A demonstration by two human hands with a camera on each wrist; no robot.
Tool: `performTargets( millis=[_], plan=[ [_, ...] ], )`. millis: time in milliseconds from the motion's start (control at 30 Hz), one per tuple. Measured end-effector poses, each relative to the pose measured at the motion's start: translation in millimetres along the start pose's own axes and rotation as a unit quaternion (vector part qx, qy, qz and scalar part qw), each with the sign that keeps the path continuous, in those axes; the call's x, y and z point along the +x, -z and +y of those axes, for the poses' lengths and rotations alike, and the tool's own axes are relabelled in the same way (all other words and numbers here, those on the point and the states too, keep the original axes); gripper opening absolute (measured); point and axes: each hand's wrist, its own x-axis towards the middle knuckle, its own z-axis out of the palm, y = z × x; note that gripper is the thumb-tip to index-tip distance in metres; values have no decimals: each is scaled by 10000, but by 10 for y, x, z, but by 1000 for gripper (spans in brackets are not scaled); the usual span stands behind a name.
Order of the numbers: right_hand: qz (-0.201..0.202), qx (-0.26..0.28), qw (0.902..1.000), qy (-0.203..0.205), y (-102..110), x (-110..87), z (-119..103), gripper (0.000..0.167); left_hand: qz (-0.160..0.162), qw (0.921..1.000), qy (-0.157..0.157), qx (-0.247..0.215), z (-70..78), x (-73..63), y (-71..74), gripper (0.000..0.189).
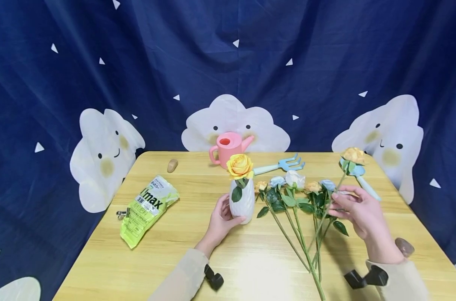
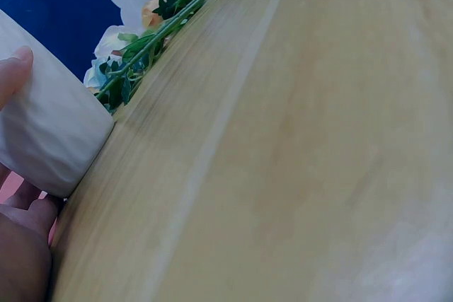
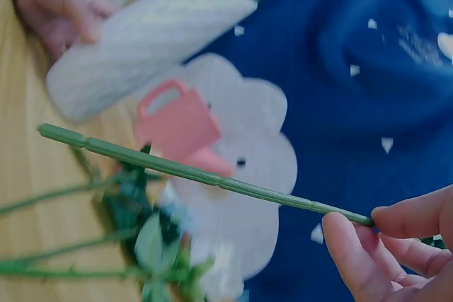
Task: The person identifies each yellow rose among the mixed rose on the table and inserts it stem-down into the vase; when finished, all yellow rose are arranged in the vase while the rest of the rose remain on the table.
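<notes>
My left hand [image 1: 220, 221] grips a white textured vase [image 1: 247, 207] standing on the table, fingers and thumb around its lower half. A yellow rose [image 1: 239, 166] sticks up from the vase's mouth. My right hand [image 1: 363, 214] pinches the green stem of a peach rose [image 1: 353, 156] between thumb and fingers, the bloom above the hand. In the right wrist view the bare stem [image 3: 156, 163] juts out from the fingertips, its cut end apart from the vase. Several more roses, among them a white rose [image 1: 295, 179], lie on the table between the hands.
A pink watering can [image 1: 229, 150] and a blue hand rake [image 1: 286, 164] are behind the vase. A blue shovel [image 1: 367, 186] lies beyond my right hand. Left are a green bag [image 1: 149, 211], a metal clip [image 1: 121, 214] and a stone [image 1: 172, 165]; another stone [image 1: 404, 247] lies right.
</notes>
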Motion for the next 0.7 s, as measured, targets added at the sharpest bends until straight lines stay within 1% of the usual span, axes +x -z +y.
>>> performTargets(
  millis=[200,333,500,700],
  plan=[
    [-79,327,9991,240,-438,218,-155,22,24,9999,-106,74,-24,-3,-2,75],
    [-110,289,9990,314,-735,374,-233,25,31,9999,-144,70,-35,-5,-1,75],
    [-134,161,9987,468,-994,505,-329,26,-9,9999,-106,21,-32,-4,-8,76],
    [-103,198,9968,767,-1267,689,-421,24,9,10000,-55,-29,-19,3,-5,75]
  ],
)
